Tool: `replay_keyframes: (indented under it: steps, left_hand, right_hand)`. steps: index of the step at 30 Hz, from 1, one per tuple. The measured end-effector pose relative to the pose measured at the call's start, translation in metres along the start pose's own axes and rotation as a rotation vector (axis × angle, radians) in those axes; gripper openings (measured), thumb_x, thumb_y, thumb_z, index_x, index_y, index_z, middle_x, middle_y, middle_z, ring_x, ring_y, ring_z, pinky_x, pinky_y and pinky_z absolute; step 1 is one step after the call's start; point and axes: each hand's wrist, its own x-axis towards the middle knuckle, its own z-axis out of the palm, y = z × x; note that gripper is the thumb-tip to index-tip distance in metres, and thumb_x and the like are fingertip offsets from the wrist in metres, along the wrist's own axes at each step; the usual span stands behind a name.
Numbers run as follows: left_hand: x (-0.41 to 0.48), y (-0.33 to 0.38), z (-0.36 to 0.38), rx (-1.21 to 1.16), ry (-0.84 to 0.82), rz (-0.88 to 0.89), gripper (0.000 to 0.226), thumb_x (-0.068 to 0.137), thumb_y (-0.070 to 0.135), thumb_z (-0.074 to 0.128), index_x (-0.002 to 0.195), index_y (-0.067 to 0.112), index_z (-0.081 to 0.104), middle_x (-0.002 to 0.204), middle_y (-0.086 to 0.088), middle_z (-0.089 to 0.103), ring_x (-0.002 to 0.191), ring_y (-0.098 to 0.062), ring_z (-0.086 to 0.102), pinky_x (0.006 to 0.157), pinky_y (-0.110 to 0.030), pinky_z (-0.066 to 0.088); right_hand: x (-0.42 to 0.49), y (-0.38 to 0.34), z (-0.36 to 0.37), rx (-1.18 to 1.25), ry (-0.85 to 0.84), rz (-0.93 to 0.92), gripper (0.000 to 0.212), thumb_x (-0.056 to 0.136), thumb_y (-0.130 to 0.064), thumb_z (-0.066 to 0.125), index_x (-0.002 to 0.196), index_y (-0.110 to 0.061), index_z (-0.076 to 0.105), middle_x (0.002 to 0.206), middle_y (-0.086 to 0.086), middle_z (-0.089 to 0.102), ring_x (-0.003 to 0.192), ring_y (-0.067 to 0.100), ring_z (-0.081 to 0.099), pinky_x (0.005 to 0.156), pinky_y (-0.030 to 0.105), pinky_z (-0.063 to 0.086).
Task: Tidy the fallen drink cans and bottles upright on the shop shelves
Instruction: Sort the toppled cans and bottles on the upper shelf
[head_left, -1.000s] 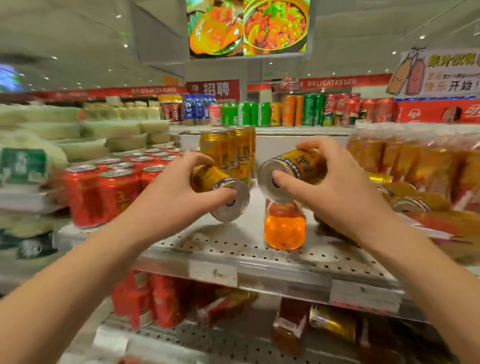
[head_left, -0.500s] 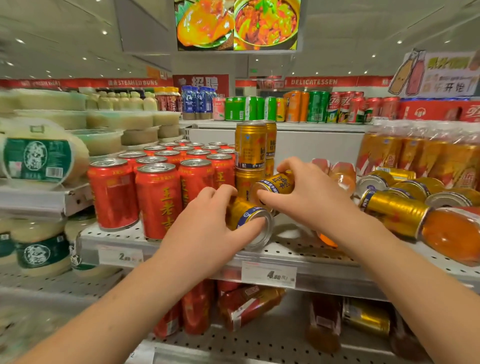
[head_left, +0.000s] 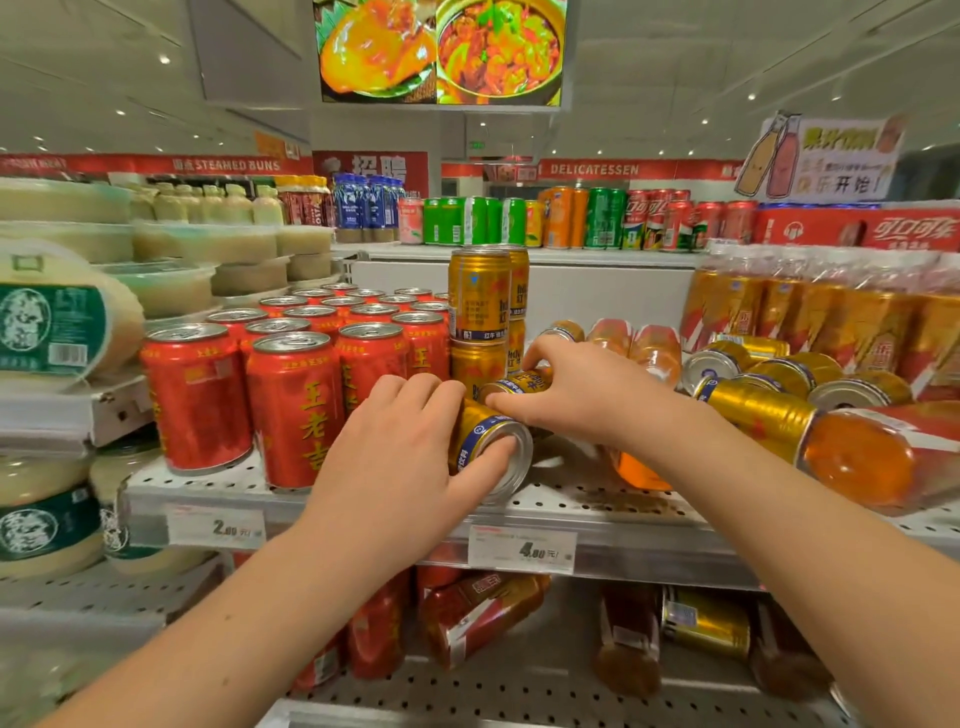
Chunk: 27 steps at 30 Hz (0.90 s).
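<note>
Gripping gold cans (head_left: 491, 441) — price tag (head_left: 522, 550) (4.80) below.

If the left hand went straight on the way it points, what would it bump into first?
Probably the stacked gold cans right behind the gold can that the left hand grips, though depth is unclear.

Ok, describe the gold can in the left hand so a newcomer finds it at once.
On the perforated shelf, find the block of upright red cans. Just right of them, above the 4.80 price tag, the left hand grips a gold can on its side. The right hand holds a second gold can behind it; this one is nearer, its blue-ringed silver end facing you.
</note>
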Motion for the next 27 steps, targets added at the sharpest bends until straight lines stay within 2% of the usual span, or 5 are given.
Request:
replay_keyframes:
  steps: [10, 13, 18, 22, 27]
  left_hand:
    - [0.000, 0.001, -0.001, -0.018, 0.000, 0.009, 0.062, 0.091, 0.071, 0.042, 0.130, 0.025, 0.057, 0.123, 0.007, 0.057, 0.112, -0.015, 0.047, 0.096, -0.035, 0.044]
    - [0.000, 0.005, -0.002, -0.007, -0.012, 0.009, 0.062, 0.092, 0.069, 0.041, 0.134, 0.025, 0.055, 0.127, 0.006, 0.056, 0.116, -0.016, 0.047, 0.099, -0.036, 0.043]
    - [0.004, 0.012, -0.007, 0.014, -0.020, 0.030, 0.060, 0.093, 0.064, 0.045, 0.137, 0.024, 0.054, 0.134, 0.004, 0.052, 0.124, -0.019, 0.045, 0.106, -0.039, 0.037]
    - [0.010, 0.025, -0.011, -0.031, 0.032, 0.093, 0.055, 0.095, 0.063, 0.045, 0.133, 0.024, 0.058, 0.133, 0.004, 0.054, 0.126, -0.018, 0.044, 0.106, -0.036, 0.032]
    - [0.019, 0.033, -0.007, 0.007, -0.057, 0.149, 0.049, 0.096, 0.062, 0.041, 0.122, 0.027, 0.062, 0.118, 0.007, 0.059, 0.107, -0.017, 0.053, 0.093, -0.039, 0.043]
  right_hand:
    - [0.002, 0.004, 0.004, -0.136, -0.046, -0.031, 0.082, 0.069, -0.097, 0.026, 0.107, -0.031, 0.056, 0.088, -0.007, 0.058, 0.082, 0.015, 0.058, 0.072, 0.037, 0.053]
    - [-0.010, -0.001, 0.001, -0.134, 0.017, -0.068, 0.085, 0.085, -0.086, 0.016, 0.120, -0.024, 0.061, 0.111, 0.005, 0.064, 0.102, 0.025, 0.058, 0.086, 0.044, 0.051]
    - [-0.033, 0.010, -0.021, -0.155, 0.323, 0.036, 0.056, 0.096, -0.061, 0.037, 0.124, -0.017, 0.056, 0.119, 0.015, 0.058, 0.113, 0.035, 0.053, 0.090, 0.045, 0.046]
    - [-0.057, 0.026, -0.019, -0.226, 0.074, 0.201, 0.072, 0.090, -0.066, 0.046, 0.142, -0.017, 0.038, 0.137, 0.018, 0.047, 0.122, 0.039, 0.050, 0.088, 0.046, 0.050]
    - [-0.062, 0.036, -0.020, -0.209, 0.015, 0.229, 0.071, 0.085, -0.064, 0.059, 0.139, -0.022, 0.039, 0.124, 0.011, 0.057, 0.105, 0.031, 0.060, 0.076, 0.041, 0.056]
